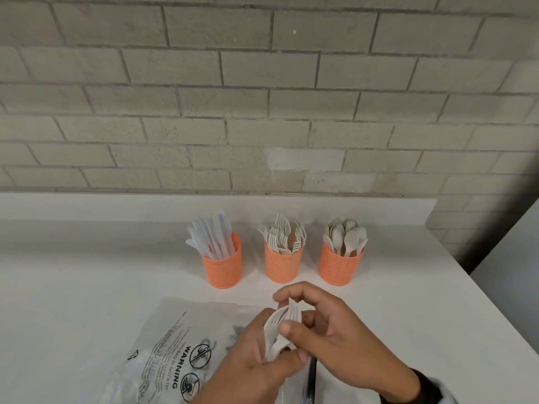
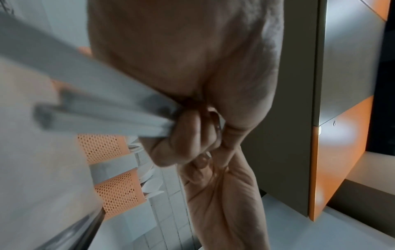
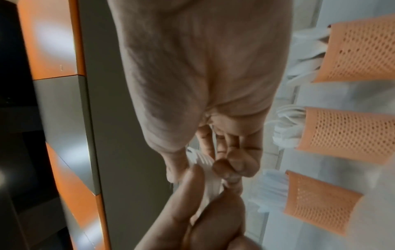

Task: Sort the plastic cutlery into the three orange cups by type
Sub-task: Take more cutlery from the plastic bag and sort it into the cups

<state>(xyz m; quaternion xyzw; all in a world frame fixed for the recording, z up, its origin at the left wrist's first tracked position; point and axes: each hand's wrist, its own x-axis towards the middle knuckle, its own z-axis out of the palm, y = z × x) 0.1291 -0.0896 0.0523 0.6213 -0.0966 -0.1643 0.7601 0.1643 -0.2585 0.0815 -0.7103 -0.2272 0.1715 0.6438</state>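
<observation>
Three orange mesh cups stand in a row on the white table: the left cup holds clear knives, the middle cup holds forks, the right cup holds spoons. In front of them both hands hold one bundle of white forks. My left hand grips the handles from below, and the handles stick out of its curled fingers. My right hand curls over the tined ends, thumb and fingers pinching them. The number of forks in the bundle is hidden.
A crumpled clear plastic bag with black warning print lies on the table at the lower left, under my left wrist. A dark narrow strip shows below the hands. The table ends at a right edge. A brick wall stands behind.
</observation>
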